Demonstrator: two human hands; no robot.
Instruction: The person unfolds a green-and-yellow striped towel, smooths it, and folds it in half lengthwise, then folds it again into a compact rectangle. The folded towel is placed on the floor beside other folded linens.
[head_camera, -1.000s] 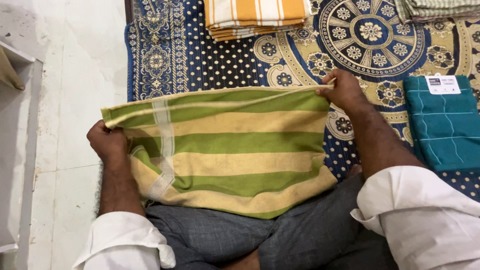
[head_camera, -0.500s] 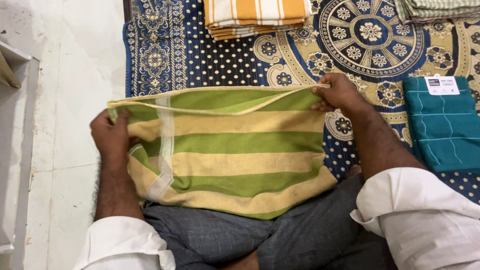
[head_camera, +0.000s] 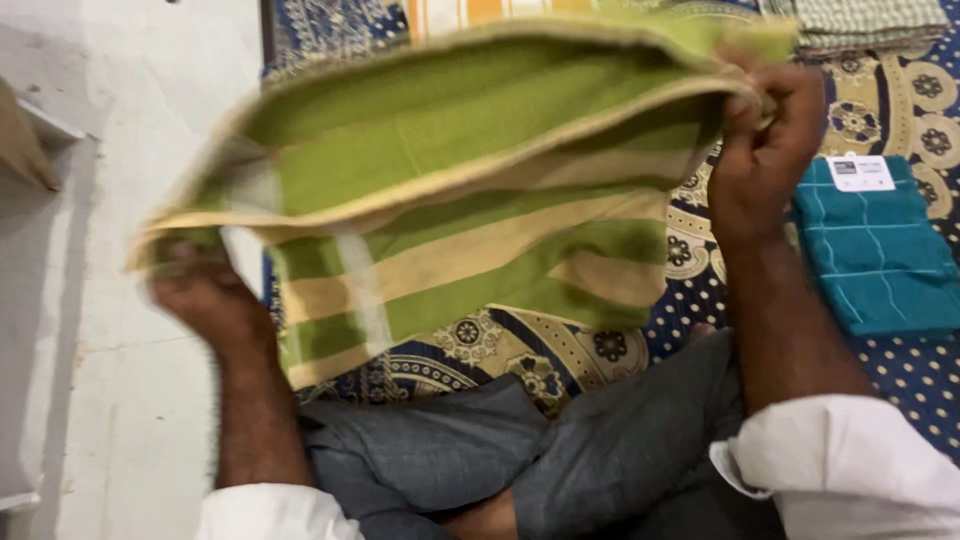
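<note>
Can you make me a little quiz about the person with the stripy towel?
1. What colours are the stripes on the towel that both hands hold up?
2. True or false: the right hand grips a corner of the striped towel.
3. Which folded thing lies on the patterned mat just beside the right arm: A) the teal towel, B) a red blanket, C) a white pillow?

Key
1. Green and pale yellow. The left hand holds the other end; it is blurred.
2. True.
3. A; it bears a white tag.
</note>
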